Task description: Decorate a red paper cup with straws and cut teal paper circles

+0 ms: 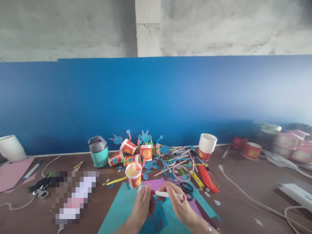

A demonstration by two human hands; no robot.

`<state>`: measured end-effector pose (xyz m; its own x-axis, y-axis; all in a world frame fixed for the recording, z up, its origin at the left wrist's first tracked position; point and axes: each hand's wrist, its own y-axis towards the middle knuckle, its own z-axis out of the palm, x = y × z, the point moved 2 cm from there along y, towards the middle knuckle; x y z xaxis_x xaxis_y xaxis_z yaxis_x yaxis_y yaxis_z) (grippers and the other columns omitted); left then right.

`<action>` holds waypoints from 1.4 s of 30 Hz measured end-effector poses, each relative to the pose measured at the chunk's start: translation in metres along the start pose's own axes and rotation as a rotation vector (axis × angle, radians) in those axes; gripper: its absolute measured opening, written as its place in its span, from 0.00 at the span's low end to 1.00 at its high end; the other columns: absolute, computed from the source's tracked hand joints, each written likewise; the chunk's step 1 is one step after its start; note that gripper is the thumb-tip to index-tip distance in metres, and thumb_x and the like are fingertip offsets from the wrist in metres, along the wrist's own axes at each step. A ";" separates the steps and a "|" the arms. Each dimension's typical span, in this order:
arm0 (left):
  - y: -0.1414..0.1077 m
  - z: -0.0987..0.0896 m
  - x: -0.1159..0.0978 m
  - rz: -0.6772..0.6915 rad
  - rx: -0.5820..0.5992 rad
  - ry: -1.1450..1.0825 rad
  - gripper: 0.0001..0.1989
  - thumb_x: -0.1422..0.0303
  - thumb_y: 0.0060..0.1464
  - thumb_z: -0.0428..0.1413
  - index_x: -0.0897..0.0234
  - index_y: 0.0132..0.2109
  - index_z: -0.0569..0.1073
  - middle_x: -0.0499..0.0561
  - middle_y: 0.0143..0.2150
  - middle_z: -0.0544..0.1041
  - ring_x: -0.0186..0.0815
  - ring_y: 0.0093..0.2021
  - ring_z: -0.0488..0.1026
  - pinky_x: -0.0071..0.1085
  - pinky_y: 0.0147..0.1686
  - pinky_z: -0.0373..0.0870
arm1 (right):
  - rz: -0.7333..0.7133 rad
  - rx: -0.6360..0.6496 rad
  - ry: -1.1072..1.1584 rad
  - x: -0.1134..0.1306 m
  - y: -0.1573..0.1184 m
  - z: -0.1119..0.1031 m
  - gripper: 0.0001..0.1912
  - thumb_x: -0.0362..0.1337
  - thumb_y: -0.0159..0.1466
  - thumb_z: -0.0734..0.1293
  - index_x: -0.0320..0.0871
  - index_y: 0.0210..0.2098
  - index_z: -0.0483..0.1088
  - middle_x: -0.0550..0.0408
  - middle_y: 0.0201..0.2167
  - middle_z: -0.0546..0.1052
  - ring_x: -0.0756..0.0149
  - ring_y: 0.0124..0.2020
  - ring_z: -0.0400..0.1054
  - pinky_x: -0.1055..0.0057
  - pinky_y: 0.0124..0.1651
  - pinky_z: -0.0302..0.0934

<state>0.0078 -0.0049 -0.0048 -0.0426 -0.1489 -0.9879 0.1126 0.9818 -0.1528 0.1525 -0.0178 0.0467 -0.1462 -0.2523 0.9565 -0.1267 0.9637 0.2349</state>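
My right hand grips a white marker pen with red ends, lying level between my hands. My left hand has its fingers pressed together around the pen's left red end; whether the cap is on or off I cannot tell. A clear round piece, perhaps a tape roll, shows at my left fingertips. Below my hands is a blue sheet with drawn lines, on a turquoise sheet and a purple sheet. A red-and-white paper cup with straws stands just beyond.
Several decorated paper cups with blue paper faces are heaped at the back. Black scissors, a yellow cutter and a red strip lie right. A turquoise flask, stacked cups and a white cable are around.
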 end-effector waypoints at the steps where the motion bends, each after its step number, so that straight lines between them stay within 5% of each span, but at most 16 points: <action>1: -0.001 0.001 -0.003 -0.003 0.003 0.010 0.36 0.30 0.45 0.39 0.59 0.19 0.60 0.42 0.11 0.58 0.28 0.13 0.55 0.26 0.16 0.50 | 0.008 -0.001 0.009 0.001 0.002 -0.001 0.28 0.58 0.65 0.56 0.44 0.24 0.72 0.54 0.23 0.72 0.62 0.29 0.67 0.67 0.37 0.62; 5: -0.009 -0.005 -0.025 0.005 0.037 0.025 0.34 0.35 0.53 0.36 0.59 0.24 0.64 0.44 0.14 0.63 0.31 0.16 0.60 0.27 0.18 0.57 | 0.118 -0.154 0.148 -0.002 0.016 -0.016 0.21 0.53 0.63 0.60 0.45 0.23 0.67 0.61 0.16 0.61 0.68 0.19 0.55 0.71 0.24 0.52; 8: -0.012 -0.026 -0.051 0.269 -0.051 0.305 0.24 0.49 0.61 0.41 0.61 0.30 0.69 0.46 0.20 0.69 0.34 0.23 0.67 0.27 0.26 0.63 | 0.137 -0.274 0.152 -0.012 0.027 -0.030 0.17 0.51 0.58 0.66 0.45 0.24 0.65 0.65 0.15 0.59 0.71 0.18 0.52 0.73 0.23 0.48; 12: -0.014 -0.055 -0.063 0.261 -0.109 0.828 0.05 0.69 0.56 0.53 0.61 0.39 0.73 0.50 0.32 0.79 0.38 0.35 0.76 0.27 0.35 0.65 | 0.092 -0.141 -0.202 -0.026 0.034 -0.030 0.10 0.44 0.55 0.68 0.43 0.25 0.72 0.58 0.21 0.73 0.65 0.25 0.65 0.71 0.28 0.56; 16: -0.020 -0.055 -0.055 0.183 -0.018 1.060 0.12 0.73 0.54 0.55 0.59 0.46 0.75 0.51 0.34 0.81 0.42 0.38 0.79 0.28 0.37 0.66 | -0.035 -0.014 -0.599 -0.026 0.034 -0.026 0.12 0.32 0.55 0.65 0.44 0.39 0.75 0.51 0.39 0.80 0.55 0.43 0.71 0.64 0.48 0.63; 19: -0.021 -0.045 -0.046 0.183 0.016 1.100 0.13 0.72 0.58 0.52 0.59 0.48 0.75 0.55 0.40 0.82 0.44 0.40 0.79 0.31 0.39 0.68 | -0.076 -0.032 -0.901 -0.016 0.033 -0.036 0.18 0.29 0.57 0.65 0.44 0.46 0.74 0.47 0.48 0.78 0.51 0.53 0.68 0.60 0.56 0.58; 24: -0.016 -0.036 -0.039 0.253 0.017 1.085 0.17 0.72 0.62 0.44 0.60 0.53 0.72 0.57 0.53 0.78 0.46 0.50 0.76 0.34 0.46 0.69 | 0.180 0.059 -1.129 -0.008 0.026 -0.060 0.16 0.26 0.57 0.64 0.43 0.43 0.75 0.46 0.43 0.79 0.53 0.47 0.73 0.64 0.48 0.62; 28: -0.020 -0.033 -0.041 0.291 -0.014 1.027 0.21 0.75 0.61 0.43 0.61 0.58 0.67 0.57 0.58 0.73 0.42 0.53 0.74 0.33 0.49 0.68 | 0.193 0.148 -1.186 -0.011 0.020 -0.061 0.18 0.25 0.55 0.65 0.42 0.44 0.75 0.42 0.45 0.77 0.50 0.48 0.72 0.63 0.47 0.61; 32: -0.030 -0.028 -0.043 0.258 0.024 1.029 0.15 0.69 0.57 0.52 0.63 0.51 0.72 0.57 0.51 0.76 0.45 0.53 0.72 0.36 0.52 0.66 | 0.195 0.155 -1.198 -0.015 0.019 -0.059 0.21 0.24 0.55 0.63 0.43 0.46 0.74 0.42 0.46 0.77 0.52 0.47 0.72 0.66 0.45 0.60; 35: -0.034 -0.026 -0.040 0.224 0.074 1.034 0.22 0.68 0.48 0.61 0.67 0.51 0.72 0.59 0.52 0.74 0.49 0.57 0.67 0.39 0.57 0.60 | 0.237 0.151 -1.277 -0.013 0.019 -0.060 0.24 0.20 0.55 0.61 0.44 0.46 0.74 0.43 0.43 0.78 0.52 0.46 0.73 0.66 0.43 0.59; 38: -0.033 -0.028 -0.033 0.152 0.105 0.981 0.27 0.68 0.46 0.62 0.67 0.54 0.70 0.59 0.55 0.72 0.49 0.58 0.65 0.40 0.58 0.58 | 0.283 0.185 -1.308 -0.008 0.019 -0.060 0.23 0.21 0.55 0.61 0.43 0.46 0.74 0.44 0.42 0.79 0.52 0.44 0.74 0.67 0.41 0.59; 42: -0.030 -0.031 -0.029 0.101 0.098 0.921 0.21 0.66 0.44 0.62 0.63 0.47 0.71 0.55 0.50 0.73 0.46 0.52 0.68 0.38 0.53 0.63 | 0.290 0.127 -1.222 -0.006 0.022 -0.063 0.22 0.24 0.54 0.62 0.40 0.47 0.73 0.42 0.44 0.77 0.52 0.42 0.74 0.66 0.39 0.60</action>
<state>-0.0246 -0.0268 0.0296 -0.7943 0.1302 -0.5935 0.2401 0.9645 -0.1097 0.2127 0.0108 0.0569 -0.9852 -0.0142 0.1709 -0.0212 0.9990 -0.0391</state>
